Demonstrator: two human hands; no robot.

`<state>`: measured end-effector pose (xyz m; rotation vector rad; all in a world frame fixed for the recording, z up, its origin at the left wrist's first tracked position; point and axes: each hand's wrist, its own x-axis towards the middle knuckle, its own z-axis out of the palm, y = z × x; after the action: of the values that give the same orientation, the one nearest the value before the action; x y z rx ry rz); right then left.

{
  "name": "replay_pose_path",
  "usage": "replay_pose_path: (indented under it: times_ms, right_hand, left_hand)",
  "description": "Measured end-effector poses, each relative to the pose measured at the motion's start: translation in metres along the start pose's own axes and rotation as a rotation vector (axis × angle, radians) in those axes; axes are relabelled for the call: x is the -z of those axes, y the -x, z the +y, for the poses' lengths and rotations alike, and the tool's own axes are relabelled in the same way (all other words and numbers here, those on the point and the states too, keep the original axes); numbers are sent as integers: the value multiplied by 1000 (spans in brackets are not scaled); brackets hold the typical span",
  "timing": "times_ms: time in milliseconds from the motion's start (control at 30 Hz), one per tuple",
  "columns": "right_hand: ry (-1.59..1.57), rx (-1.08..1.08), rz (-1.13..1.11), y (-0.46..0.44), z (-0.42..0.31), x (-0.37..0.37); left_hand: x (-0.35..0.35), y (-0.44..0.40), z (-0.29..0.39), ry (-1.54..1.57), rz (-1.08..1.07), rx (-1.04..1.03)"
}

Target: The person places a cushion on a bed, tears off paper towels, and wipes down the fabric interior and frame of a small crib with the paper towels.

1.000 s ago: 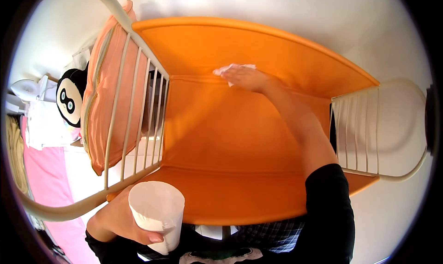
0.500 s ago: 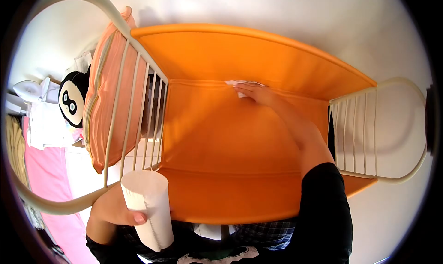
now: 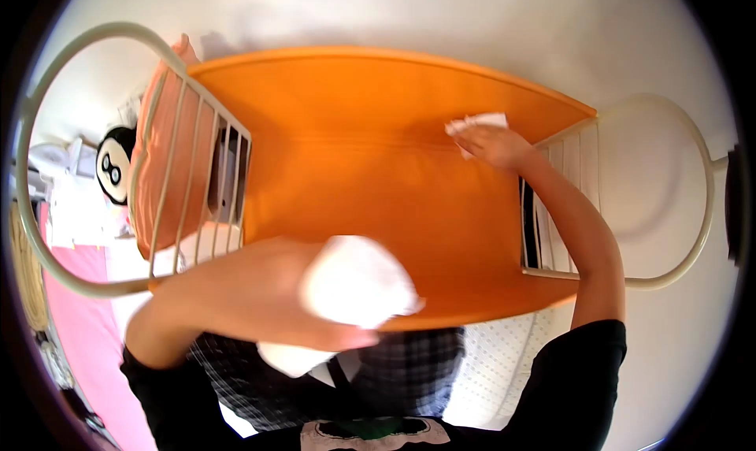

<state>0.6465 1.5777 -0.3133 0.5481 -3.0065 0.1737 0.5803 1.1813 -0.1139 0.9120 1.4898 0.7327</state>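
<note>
My left hand [image 3: 279,293], smeared by motion, is wrapped round a white paper towel roll [image 3: 358,285] in front of the orange fabric holder [image 3: 331,199]. The roll is tilted, one end towards me. At the far right of the holder, my right hand [image 3: 498,145] presses a crumpled white paper towel [image 3: 484,122] against the back orange wall, just above the fold where it meets the bottom. Its fingers lie over the sheet.
Cream metal tubes [image 3: 102,33] with bars frame both ends of the holder. Behind the left bars is a peach cushion [image 3: 173,163], with a black-and-white plush toy [image 3: 116,167] beside it. A pink cloth [image 3: 83,317] lies at lower left. A pale wall [image 3: 551,25] stands behind.
My right hand has slid the paper towel to the right along the back wall. My left hand has brought the roll rightward and up over the holder's front edge, tilting it.
</note>
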Motion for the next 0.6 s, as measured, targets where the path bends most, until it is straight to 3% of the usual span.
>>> replay_pose_path:
  times_ms: [67, 133, 200, 300, 367, 400, 500, 533, 567, 600]
  right_hand:
    - [302, 293, 124, -26, -16, 19]
    - [132, 248, 179, -54, -39, 18]
    - [229, 420, 326, -88, -64, 18]
    - [420, 509, 418, -131, -87, 9]
    - [452, 521, 463, -161, -95, 5]
    - [468, 505, 470, -176, -96, 7]
    - [740, 581, 445, -206, -83, 0]
    - [950, 565, 393, -215, -70, -7]
    - [1153, 544, 335, -219, -59, -10]
    - [1161, 532, 335, -221, -51, -16]
  left_hand:
    - [-8, -53, 5, -249, -392, -82]
    - [-17, -101, 20, -373, -758, 12]
    - [-37, -126, 3, -72, -729, -37]
    - [-43, -139, -7, -95, -829, -117]
    - [-37, -141, -18, 239, -1160, -194]
    - [-35, -142, -22, 195, -1162, -275]
    - [-40, -143, -27, 457, -1240, -110]
    - [-42, -142, -30, 422, -1244, -135]
    - [-41, -138, -26, 188, -1140, -203]
    - [-43, -145, -30, -87, -1180, -201]
